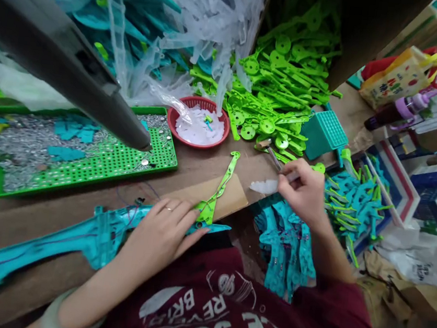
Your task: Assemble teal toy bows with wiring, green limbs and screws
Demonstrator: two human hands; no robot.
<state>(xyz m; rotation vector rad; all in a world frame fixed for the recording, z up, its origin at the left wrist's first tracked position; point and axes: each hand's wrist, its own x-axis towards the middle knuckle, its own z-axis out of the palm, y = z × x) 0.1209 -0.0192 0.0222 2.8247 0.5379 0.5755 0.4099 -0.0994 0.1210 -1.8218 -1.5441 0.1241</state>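
My left hand lies over a long teal plastic toy-like part with thin wires along it, gripping it near its right end. A bright green plastic arm rises from beside those fingers, a thin wire along it. My right hand is closed around a slim tool with a metal shaft and a brownish tip; its exact kind is unclear. Just left of that hand, a translucent white plastic piece shows at the table edge; I cannot tell whether the fingers hold it too.
A dark powered-driver-like tool slants in from upper left over a green tray of screws. Behind are a red basket with white pieces, a green parts heap and a teal basket. Teal parts hang at the table edge.
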